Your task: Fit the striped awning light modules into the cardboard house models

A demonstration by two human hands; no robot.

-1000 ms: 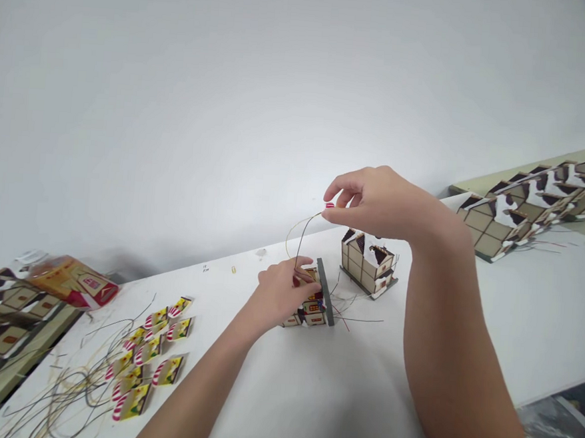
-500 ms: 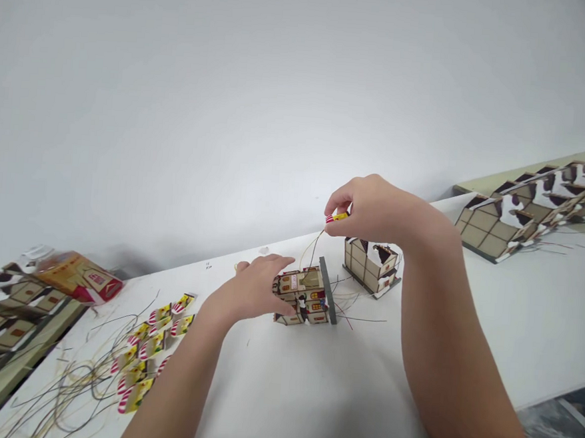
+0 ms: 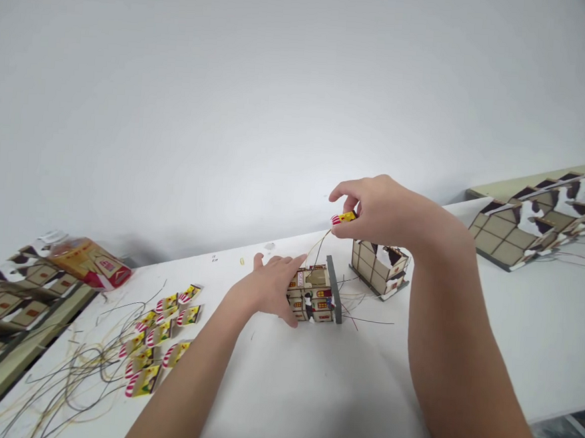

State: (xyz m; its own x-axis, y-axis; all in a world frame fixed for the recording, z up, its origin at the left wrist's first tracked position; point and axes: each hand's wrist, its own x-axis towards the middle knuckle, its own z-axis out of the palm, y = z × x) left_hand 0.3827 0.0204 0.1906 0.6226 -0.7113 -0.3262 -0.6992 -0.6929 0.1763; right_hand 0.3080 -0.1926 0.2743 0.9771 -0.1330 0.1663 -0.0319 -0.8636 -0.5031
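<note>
On the white table, a small model house (image 3: 321, 302) lies on its side, its dark base plate facing right. My left hand (image 3: 267, 287) grips its left end, fingers along the far side and thumb on the near one. Above the house, my right hand (image 3: 381, 208) pinches a small yellow stall piece (image 3: 343, 218) with a red-and-white striped awning. Two thin wires (image 3: 323, 242), one pale and one dark, hang from this piece down to the opening in the house wall. More wires (image 3: 361, 312) come out past the base plate.
Another model house (image 3: 379, 268) stands just behind, to the right. Several striped-awning pieces (image 3: 159, 333) with tangled wires (image 3: 76, 377) lie at left. Rows of houses fill the far left (image 3: 5, 309) and far right (image 3: 517, 231). A bread bag (image 3: 92, 262) lies at the back left.
The view has shifted slightly, so things sit a little differently in the picture. My right index finger is straighter and lifted off the stall piece. My left hand keeps its hold.
</note>
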